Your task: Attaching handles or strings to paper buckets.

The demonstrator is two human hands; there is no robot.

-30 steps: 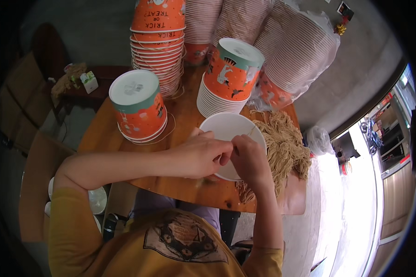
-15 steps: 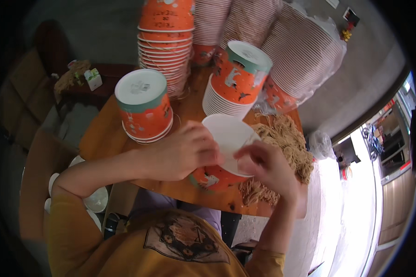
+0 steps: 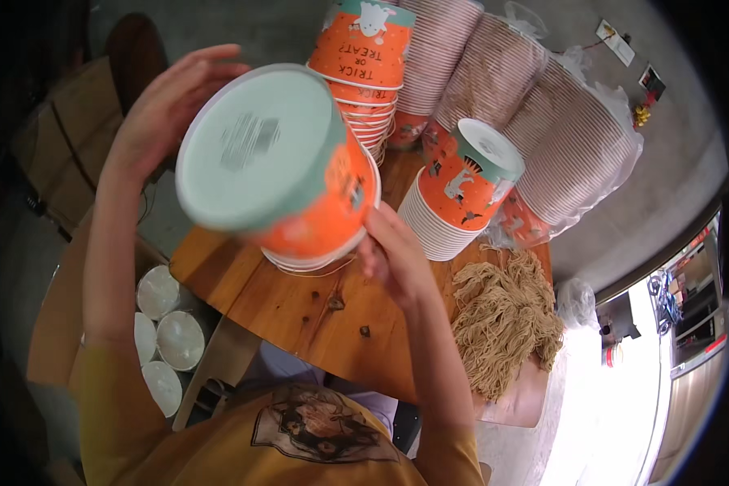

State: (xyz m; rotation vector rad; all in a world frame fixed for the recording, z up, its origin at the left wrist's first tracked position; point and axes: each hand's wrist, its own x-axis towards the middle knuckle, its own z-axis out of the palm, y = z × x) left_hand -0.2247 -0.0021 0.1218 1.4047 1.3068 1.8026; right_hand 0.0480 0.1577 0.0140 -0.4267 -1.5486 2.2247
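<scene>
Upside down over the left of the table is an orange paper bucket [image 3: 255, 154] with a green base band, its pale round bottom facing up. My right hand [image 3: 397, 251] grips its rim from the right. Beside its far left side, my left hand [image 3: 170, 109] has its fingers stretched out and apart; whether it touches the bucket is hard to tell. White rims of a short bucket stack [image 3: 304, 263] show just beneath, with a thin string next to them. Most of that stack is hidden.
A tall stack of orange buckets [image 3: 360, 53] stands at the back, with bagged bucket stacks [image 3: 571, 130] to its right. Another inverted stack [image 3: 462, 182] is nearer. Tan strings [image 3: 506, 324] lie heaped on the wooden table's [image 3: 324, 324] right. A carton at lower left holds white round pieces [image 3: 181, 340].
The bucket, earlier mouth-up before me with both hands at its opening, is now upside down and raised to the left. My left hand has moved up and left and opened. The view has shifted.
</scene>
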